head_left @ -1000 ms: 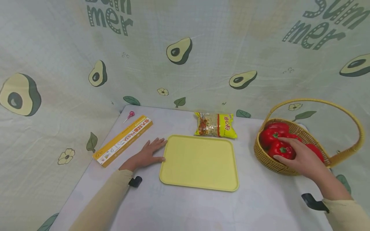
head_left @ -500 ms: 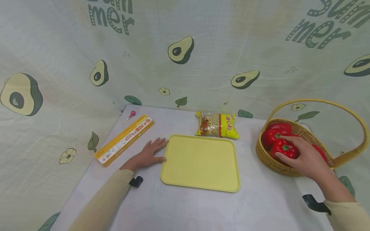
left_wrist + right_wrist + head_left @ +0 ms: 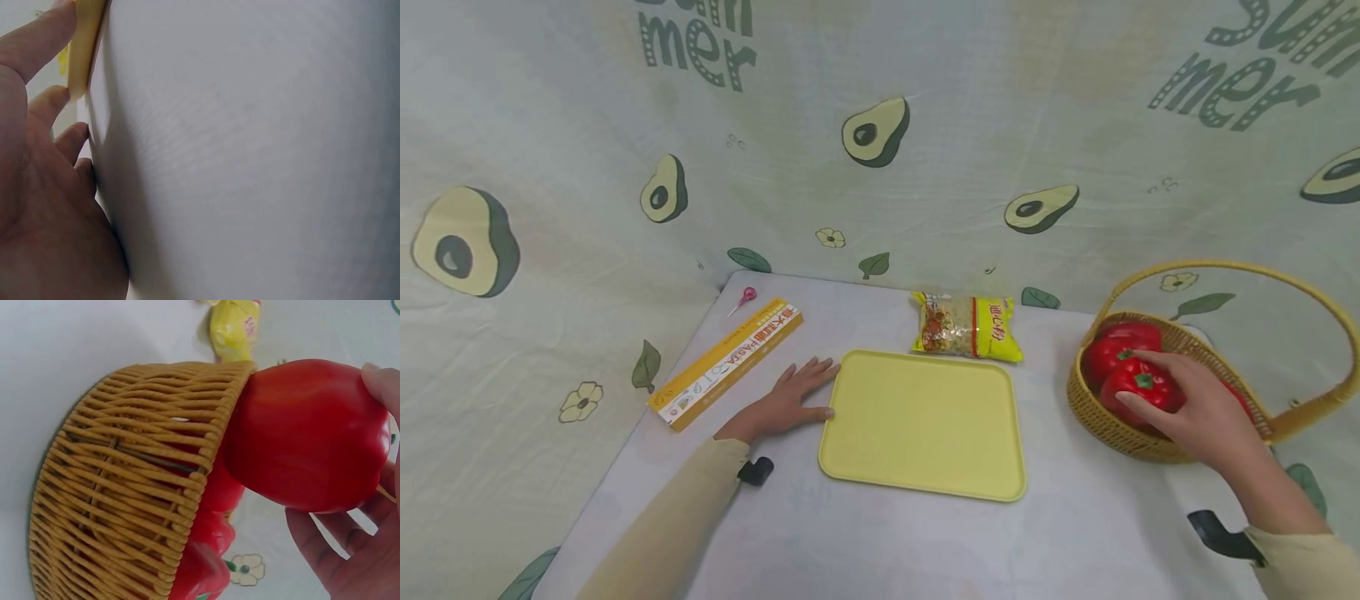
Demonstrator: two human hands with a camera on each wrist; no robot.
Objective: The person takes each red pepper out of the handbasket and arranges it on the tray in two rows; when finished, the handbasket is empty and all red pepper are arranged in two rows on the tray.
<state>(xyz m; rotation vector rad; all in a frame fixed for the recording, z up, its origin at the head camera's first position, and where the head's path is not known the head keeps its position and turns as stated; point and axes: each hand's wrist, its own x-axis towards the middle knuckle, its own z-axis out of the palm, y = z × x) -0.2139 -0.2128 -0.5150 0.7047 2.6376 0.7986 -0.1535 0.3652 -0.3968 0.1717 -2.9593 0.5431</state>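
My right hand (image 3: 1213, 408) grips a glossy red bell pepper (image 3: 1138, 387) with a green stem, thumb on one side and fingers on the other. Seen from the right wrist, this pepper stands out past the rim of the woven basket (image 3: 125, 481), with the fingertips against its side. Other red peppers (image 3: 203, 569) lie inside the basket, partly hidden by its wall and my hand. My left hand (image 3: 782, 404) rests on the table, fingers spread, thumb and fingertips at the left edge of the yellow tray (image 3: 925, 429). The left wrist view shows the palm (image 3: 56, 219) beside the white tablecloth.
A yellow pasta box (image 3: 726, 364) lies slantwise left of the tray, with a pink lollipop (image 3: 747, 294) behind it. Behind the tray sits a yellow bag of noodles (image 3: 967, 327). The basket's tall handle (image 3: 1247, 268) arches over the right side. An avocado-print cloth hangs behind.
The right hand and its pepper have risen slightly in the basket. The whole head view has shifted a little; the left hand keeps its place at the tray.
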